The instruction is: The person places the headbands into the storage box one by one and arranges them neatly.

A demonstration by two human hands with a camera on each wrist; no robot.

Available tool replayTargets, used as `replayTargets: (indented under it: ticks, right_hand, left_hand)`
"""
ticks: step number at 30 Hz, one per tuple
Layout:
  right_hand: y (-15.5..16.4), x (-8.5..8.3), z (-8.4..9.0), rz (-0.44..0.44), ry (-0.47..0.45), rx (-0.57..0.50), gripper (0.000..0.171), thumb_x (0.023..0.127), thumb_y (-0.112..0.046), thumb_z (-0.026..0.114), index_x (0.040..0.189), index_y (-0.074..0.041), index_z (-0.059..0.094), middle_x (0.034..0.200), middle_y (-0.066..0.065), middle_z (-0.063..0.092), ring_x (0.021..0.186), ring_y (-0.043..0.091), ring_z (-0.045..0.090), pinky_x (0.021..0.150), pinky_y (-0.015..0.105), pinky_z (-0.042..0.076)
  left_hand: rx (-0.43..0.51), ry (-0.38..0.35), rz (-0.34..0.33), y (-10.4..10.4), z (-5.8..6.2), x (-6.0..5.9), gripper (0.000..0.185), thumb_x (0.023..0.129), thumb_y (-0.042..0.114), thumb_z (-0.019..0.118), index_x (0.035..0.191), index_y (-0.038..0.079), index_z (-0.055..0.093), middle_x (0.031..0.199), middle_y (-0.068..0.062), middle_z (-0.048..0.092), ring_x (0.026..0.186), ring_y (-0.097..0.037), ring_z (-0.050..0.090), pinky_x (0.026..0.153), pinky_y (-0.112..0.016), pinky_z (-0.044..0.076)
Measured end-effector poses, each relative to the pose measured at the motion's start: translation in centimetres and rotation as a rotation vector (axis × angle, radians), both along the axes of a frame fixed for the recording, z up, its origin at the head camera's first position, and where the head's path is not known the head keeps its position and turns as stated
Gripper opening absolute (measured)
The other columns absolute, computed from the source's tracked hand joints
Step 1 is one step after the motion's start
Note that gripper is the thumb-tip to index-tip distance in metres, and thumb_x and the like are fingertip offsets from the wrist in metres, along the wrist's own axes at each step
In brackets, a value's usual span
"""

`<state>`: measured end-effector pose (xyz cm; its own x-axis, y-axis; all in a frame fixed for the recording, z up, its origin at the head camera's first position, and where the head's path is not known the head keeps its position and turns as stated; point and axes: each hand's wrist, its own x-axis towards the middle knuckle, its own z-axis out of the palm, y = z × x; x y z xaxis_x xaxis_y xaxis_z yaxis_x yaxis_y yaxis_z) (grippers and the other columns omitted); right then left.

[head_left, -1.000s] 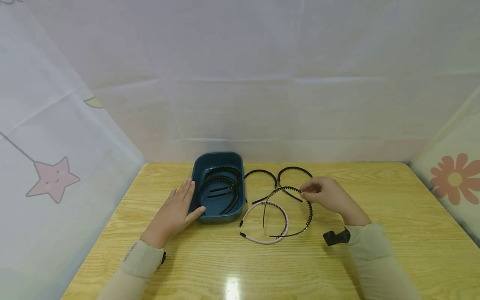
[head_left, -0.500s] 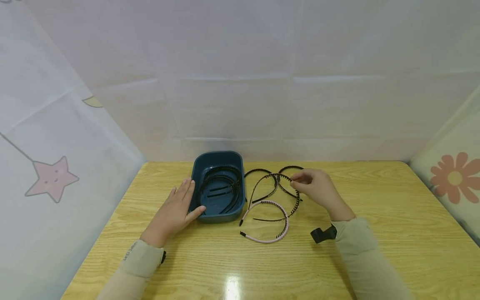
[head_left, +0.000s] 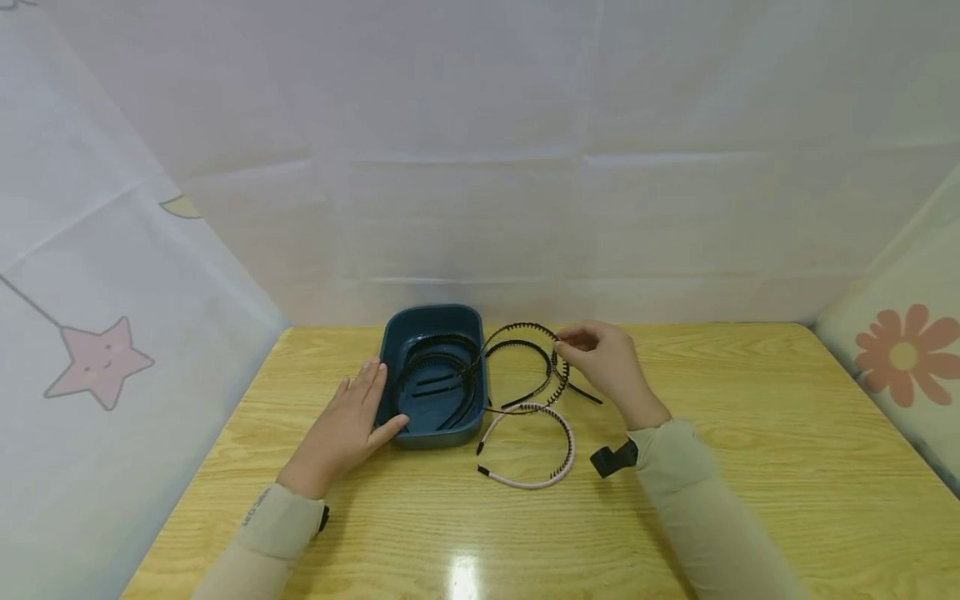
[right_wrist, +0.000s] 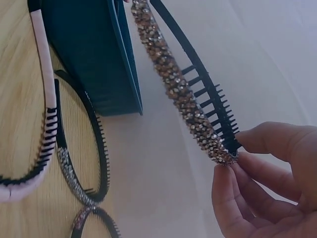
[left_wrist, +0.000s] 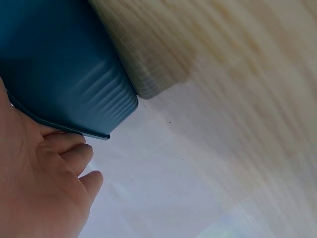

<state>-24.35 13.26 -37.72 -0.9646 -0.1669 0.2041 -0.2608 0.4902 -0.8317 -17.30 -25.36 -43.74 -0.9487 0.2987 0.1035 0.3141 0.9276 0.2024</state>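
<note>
Up in the air, just right of the blue bin (head_left: 396,329), I see the sparkly headband (head_left: 525,329) pinched at one end by my right hand (head_left: 603,362). Its curve stretches left from my fingertips (right_wrist: 233,171), and its far end hangs over the bin's right rim. My left hand (head_left: 345,429) lies flat with straight fingers against the bin's left wall. On the table (head_left: 750,467) lie a pink headband (head_left: 564,462) and black ones.
</note>
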Motion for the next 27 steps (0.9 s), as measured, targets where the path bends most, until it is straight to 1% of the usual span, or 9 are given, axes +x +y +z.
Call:
replayTargets:
  ticks: [5, 15, 17, 21, 27]
  right_hand:
    - [-1.6, -0.2, 0.5, 0.013, 0.047, -0.023, 0.023, 0.095, -0.017, 0.074, 0.114, -0.005, 0.075, 0.105, 0.012, 0.074, 0.096, 0.027, 0.07, 0.083, 0.043, 0.06]
    - [-5.5, -1.2, 0.4, 0.044, 0.128, -0.005, 0.019, 0.094, -0.017, 0.074, 0.11, -0.006, 0.077, 0.1, 0.009, 0.074, 0.092, 0.025, 0.07, 0.079, 0.041, 0.06]
    - [-6.4, -1.2, 0.2, 0.056, 0.134, 0.009, 0.018, 0.094, -0.016, 0.074, 0.109, -0.006, 0.077, 0.099, 0.008, 0.075, 0.091, 0.024, 0.07, 0.079, 0.041, 0.061]
    - [-8.0, -1.1, -0.5, 0.078, 0.116, 0.04, 0.017, 0.095, -0.017, 0.074, 0.109, -0.008, 0.077, 0.098, 0.006, 0.075, 0.089, 0.021, 0.07, 0.078, 0.038, 0.06]
    - [-10.0, -1.3, -1.2, 0.115, 0.122, 0.045, 0.015, 0.094, -0.015, 0.075, 0.107, -0.007, 0.077, 0.095, 0.004, 0.074, 0.085, 0.019, 0.068, 0.073, 0.033, 0.059]
  left_hand:
    - [-0.003, 0.006, -0.003, 0.0, 0.0, 0.0, 0.093, 0.102, 0.061, 0.046, 0.159, -0.006, 0.018, 0.167, -0.023, 0.012, 0.154, -0.039, 0.012, 0.124, -0.06, 0.013]
    - [-0.003, 0.008, -0.004, -0.1, -0.4, -0.2, 0.094, 0.102, 0.062, 0.046, 0.16, -0.005, 0.016, 0.168, -0.022, 0.01, 0.154, -0.038, 0.012, 0.124, -0.06, 0.012]
    - [-0.001, 0.009, -0.006, -0.1, -0.5, -0.2, 0.094, 0.102, 0.061, 0.047, 0.16, -0.006, 0.016, 0.167, -0.022, 0.01, 0.154, -0.039, 0.012, 0.124, -0.06, 0.012]
    - [0.001, 0.005, -0.009, 0.0, -0.8, 0.0, 0.094, 0.102, 0.061, 0.047, 0.159, -0.006, 0.016, 0.167, -0.023, 0.012, 0.154, -0.039, 0.012, 0.124, -0.061, 0.013]
    - [0.011, 0.007, -0.013, 0.3, -0.8, -0.1, 0.097, 0.1, 0.063, 0.049, 0.159, -0.006, 0.017, 0.167, -0.023, 0.012, 0.154, -0.039, 0.012, 0.124, -0.06, 0.013]
